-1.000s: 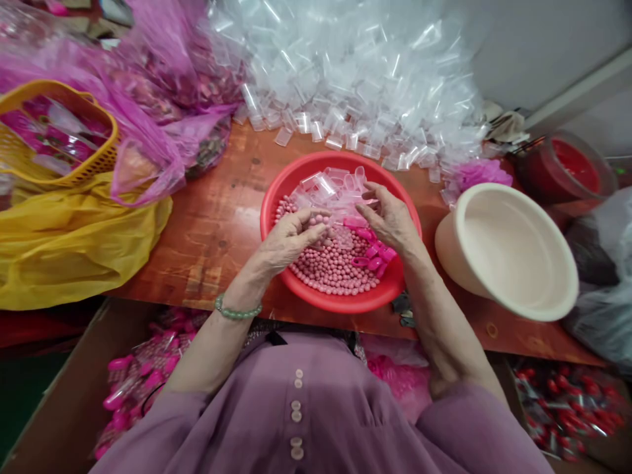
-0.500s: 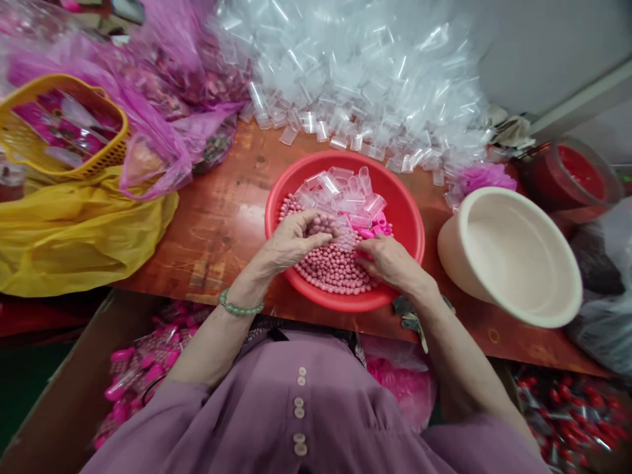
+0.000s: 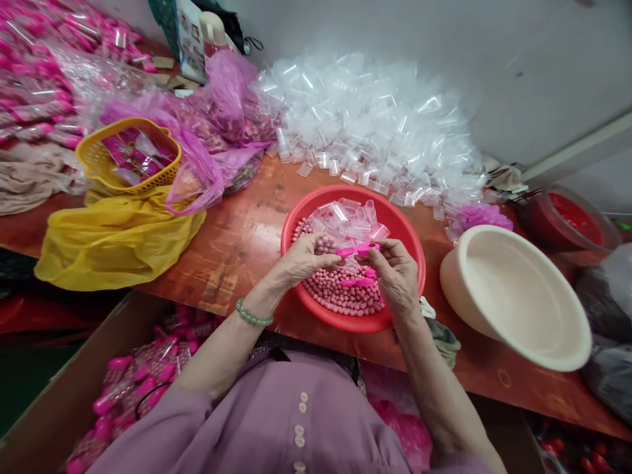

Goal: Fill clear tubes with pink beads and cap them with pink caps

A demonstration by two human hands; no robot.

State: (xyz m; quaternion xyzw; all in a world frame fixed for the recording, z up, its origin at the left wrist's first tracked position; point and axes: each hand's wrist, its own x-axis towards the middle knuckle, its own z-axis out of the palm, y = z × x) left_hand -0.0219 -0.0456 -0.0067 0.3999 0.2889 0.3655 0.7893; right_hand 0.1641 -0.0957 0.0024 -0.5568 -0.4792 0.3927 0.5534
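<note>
Over a red basin (image 3: 413, 227) on the table, my two hands meet at a pair of bright pink plastic ends. My left hand (image 3: 303, 260) pinches a pink plastic piece (image 3: 345, 252) between thumb and fingertips. Closed on another pink plastic piece (image 3: 368, 248) is my right hand (image 3: 397, 273), close beside it. Whether the two pieces are joined I cannot tell. Pink bead strings (image 3: 340, 295) fill the near side of the basin. Clear plastic tubes (image 3: 340, 214) lie at its far side. More pink pieces (image 3: 359, 282) rest on the beads.
An off-white basin (image 3: 457, 276) stands to the right. Behind is a large heap of clear tubes (image 3: 375, 125). To the left are a yellow basket (image 3: 91, 158), a yellow bag (image 3: 113, 243) and purple bags (image 3: 232, 92). Below the table sits a box of pink bead items (image 3: 133, 375).
My right hand has risen from the basin's contents with a bright pink piece and come up to my left hand, where another pink piece now shows. The view has tilted up and shifted left.
</note>
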